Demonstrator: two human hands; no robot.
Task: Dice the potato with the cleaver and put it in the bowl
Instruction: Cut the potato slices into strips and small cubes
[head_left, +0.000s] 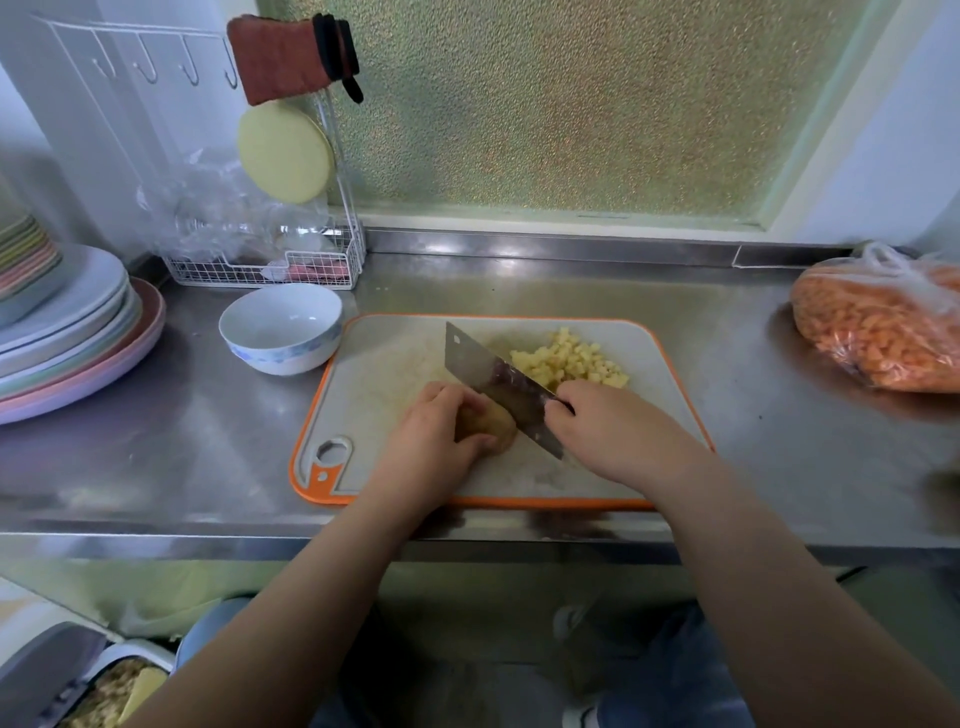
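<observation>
A brown potato piece (493, 423) lies on the grey, orange-rimmed cutting board (384, 374). My left hand (434, 441) curls over it and holds it down. My right hand (618, 431) grips the handle of the steel cleaver (496, 382), whose blade runs diagonally from the board's middle down to the potato's right side. A heap of yellow potato dice (569, 361) lies behind the blade on the board's far right part. The white bowl (280, 327) stands empty just left of the board.
A stack of pastel plates (78, 343) fills the counter's left end. A white wire rack (270, 265) with plastic bags stands behind the bowl. A bag of orange diced carrot (883, 322) lies at the far right. The steel counter's front edge runs just below the board.
</observation>
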